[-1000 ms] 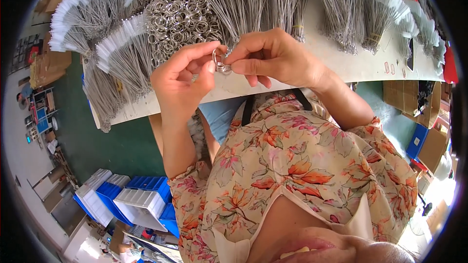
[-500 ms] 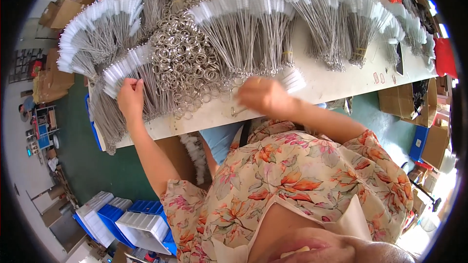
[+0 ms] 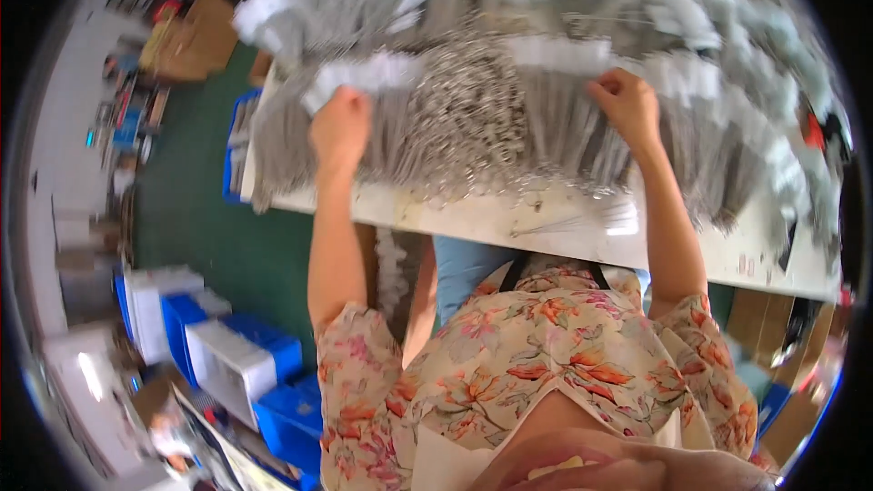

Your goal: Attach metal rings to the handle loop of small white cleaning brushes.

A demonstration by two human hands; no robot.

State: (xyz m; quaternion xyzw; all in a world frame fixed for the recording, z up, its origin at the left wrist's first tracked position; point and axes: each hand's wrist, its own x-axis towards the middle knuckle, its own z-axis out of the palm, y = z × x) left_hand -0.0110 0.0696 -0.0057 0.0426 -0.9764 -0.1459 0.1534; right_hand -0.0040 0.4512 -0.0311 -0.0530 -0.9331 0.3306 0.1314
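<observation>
Motion blurs the whole view. My left hand (image 3: pixel 340 129) is closed, its fingers curled over a pile of white-bristled wire brushes (image 3: pixel 389 75) at the left. Whatever those fingers may hold is hidden. My right hand (image 3: pixel 629 107) has thumb and fingers drawn together at another row of wire brushes (image 3: pixel 556 114); I cannot make out anything between them. Between the hands lies a heap of silvery metal rings (image 3: pixel 468 107). A few loose brushes (image 3: pixel 582 221) with white heads lie near the front edge of the white table (image 3: pixel 400 211).
More brush bundles (image 3: pixel 336 0) fill the table's far side and its right end. A blue bin (image 3: pixel 238 150) stands at the table's left end. White and blue plastic crates (image 3: pixel 232 355) are on the green floor (image 3: pixel 214 236), lower left. Cardboard boxes (image 3: pixel 764 323) stand lower right.
My right hand has moved from the table's front edge up and right to the brush row. My left hand stays by the left brushes. The whole view has shifted and turned.
</observation>
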